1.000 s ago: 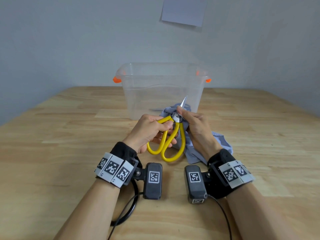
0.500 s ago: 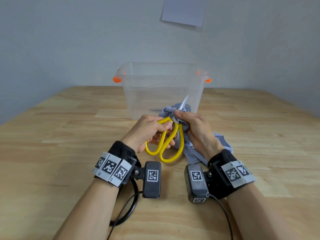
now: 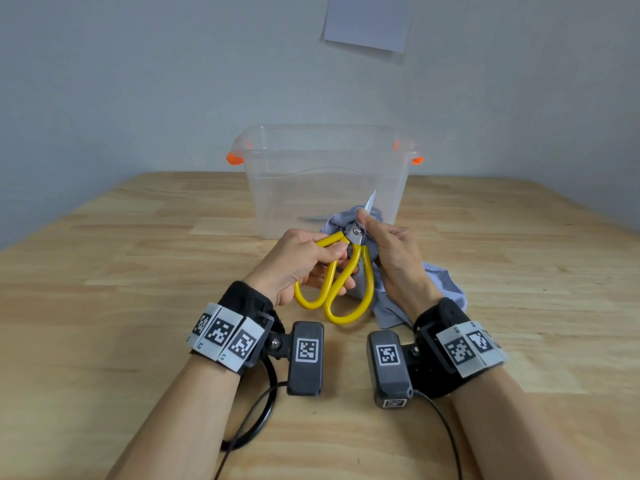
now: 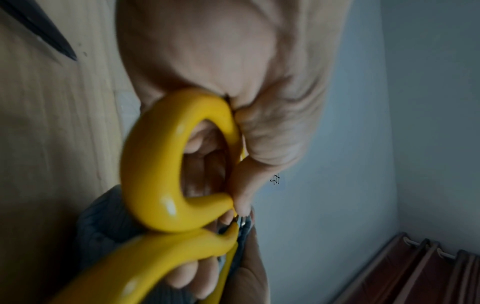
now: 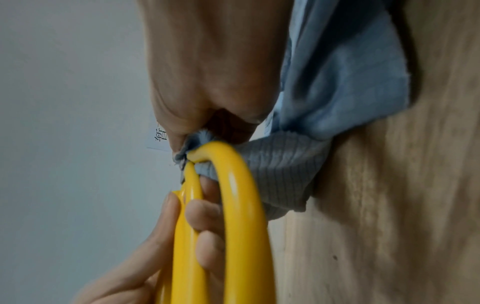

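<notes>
Scissors (image 3: 368,275): glossy yellow loops; ribbed grey-blue cloth (image 3: 446,287)

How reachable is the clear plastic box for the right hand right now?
Probably yes: the box stands just beyond the right hand with nothing between, though that hand pinches the cloth on the scissors.

A white sheet (image 3: 367,22) on the far wall bears black print, cut off at the top edge in the head view. The right wrist view shows one character on it, seemingly 暂, and the left wrist view another, seemingly 存. Square black-and-white code markers stand on the bands (image 3: 221,336) behind the left hand (image 3: 298,261) and right hand (image 3: 394,258), and on both camera housings (image 3: 306,351).
</notes>
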A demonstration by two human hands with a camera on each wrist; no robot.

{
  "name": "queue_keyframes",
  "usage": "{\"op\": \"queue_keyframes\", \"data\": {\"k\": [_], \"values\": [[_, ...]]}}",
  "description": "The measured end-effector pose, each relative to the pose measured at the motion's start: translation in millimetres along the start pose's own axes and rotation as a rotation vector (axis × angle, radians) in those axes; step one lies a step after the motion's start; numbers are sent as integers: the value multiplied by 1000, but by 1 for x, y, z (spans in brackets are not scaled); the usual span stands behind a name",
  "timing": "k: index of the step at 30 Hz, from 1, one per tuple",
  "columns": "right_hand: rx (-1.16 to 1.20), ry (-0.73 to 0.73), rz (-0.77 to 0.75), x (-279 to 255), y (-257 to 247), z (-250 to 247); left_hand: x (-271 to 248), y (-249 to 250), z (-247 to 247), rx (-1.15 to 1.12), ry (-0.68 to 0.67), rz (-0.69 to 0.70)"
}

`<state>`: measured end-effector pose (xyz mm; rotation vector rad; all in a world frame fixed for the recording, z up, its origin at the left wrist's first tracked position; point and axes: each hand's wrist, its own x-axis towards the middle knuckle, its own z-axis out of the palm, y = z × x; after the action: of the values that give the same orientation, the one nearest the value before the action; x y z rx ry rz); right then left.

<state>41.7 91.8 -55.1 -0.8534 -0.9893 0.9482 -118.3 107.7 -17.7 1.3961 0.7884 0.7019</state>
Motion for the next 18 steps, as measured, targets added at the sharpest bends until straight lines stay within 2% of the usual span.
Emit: {"op": "queue_keyframes", "data": {"k": [4, 7, 10, 14, 18], "values": [[-13, -79, 59, 4, -3, -4, -1, 3, -2, -47, 9, -13], [32, -66, 117, 7, -3, -7, -1, 4, -3, -67, 24, -8], [52, -119, 150, 6, -5, -7, 0, 3, -4, -65, 37, -5], [30, -164, 129, 3, -8, -5, 1, 2, -4, -33, 22, -1], [24, -150, 131, 1, -9, -7, 0, 1, -4, 5, 2, 0]]}}
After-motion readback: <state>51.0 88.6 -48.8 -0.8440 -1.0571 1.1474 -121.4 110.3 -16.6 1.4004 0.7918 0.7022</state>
